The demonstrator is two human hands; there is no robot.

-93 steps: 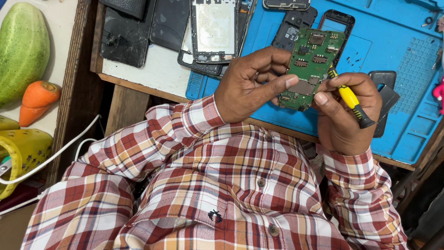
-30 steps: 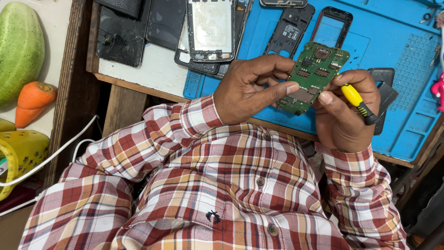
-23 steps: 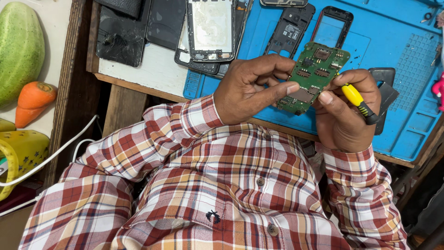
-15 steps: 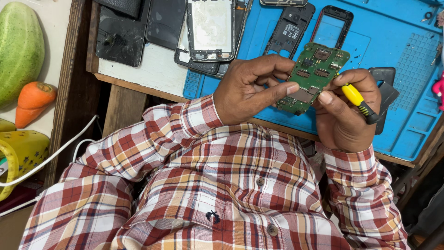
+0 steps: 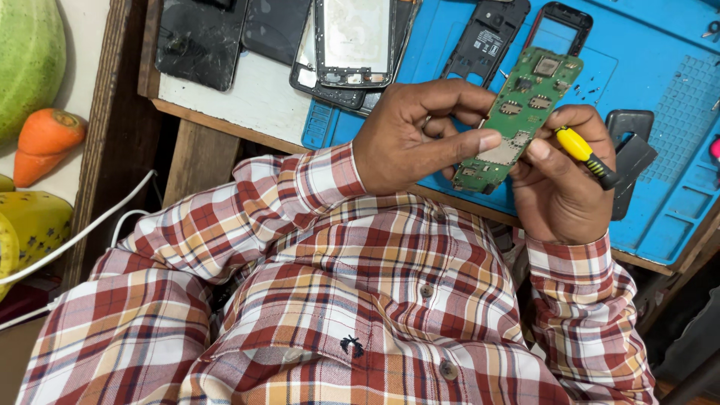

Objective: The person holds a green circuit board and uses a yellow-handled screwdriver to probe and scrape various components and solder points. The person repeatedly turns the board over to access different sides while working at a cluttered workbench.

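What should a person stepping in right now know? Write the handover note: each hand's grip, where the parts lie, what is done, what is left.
Left hand: grip closed on the green circuit board, thumb across its lower part, held above the blue mat.
Right hand: steadies the board's lower edge and holds a yellow-handled screwdriver.
On the bench: black phone frames and a screen assembly.
Done: board is out of its casing.
Left: nothing is reassembled; which spot on the board is being worked cannot be told.

Wooden bench (image 5: 196, 154) w/ blue work mat (image 5: 660, 45), white wall (image 5: 86, 45).
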